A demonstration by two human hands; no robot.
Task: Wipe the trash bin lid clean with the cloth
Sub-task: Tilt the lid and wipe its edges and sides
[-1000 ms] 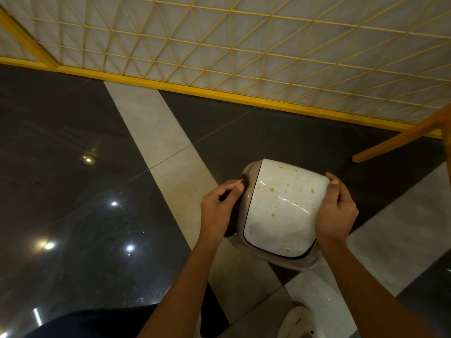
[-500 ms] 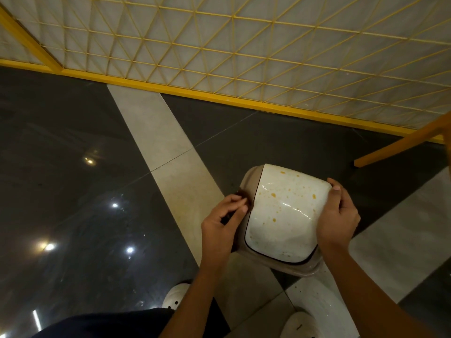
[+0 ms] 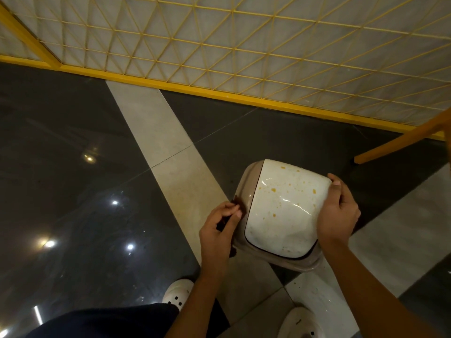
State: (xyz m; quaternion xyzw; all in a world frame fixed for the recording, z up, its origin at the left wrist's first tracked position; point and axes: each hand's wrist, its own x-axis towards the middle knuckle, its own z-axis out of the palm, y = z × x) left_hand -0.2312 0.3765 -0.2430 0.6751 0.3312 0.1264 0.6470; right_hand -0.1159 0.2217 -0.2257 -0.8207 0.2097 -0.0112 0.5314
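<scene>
Left hand (image 3: 217, 230): gripping the lid's rim at nine o'clock, fingers curled.
Right hand (image 3: 338, 213): clasping the rim at three o'clock.
Trash bin lid (image 3: 285, 215): being held between both hands, orange spots (image 3: 273, 190) showing on its white flap.

A yellow lattice screen (image 3: 244, 45) borders dark glossy floor (image 3: 61, 167) crossed by pale strips (image 3: 151, 128).
</scene>
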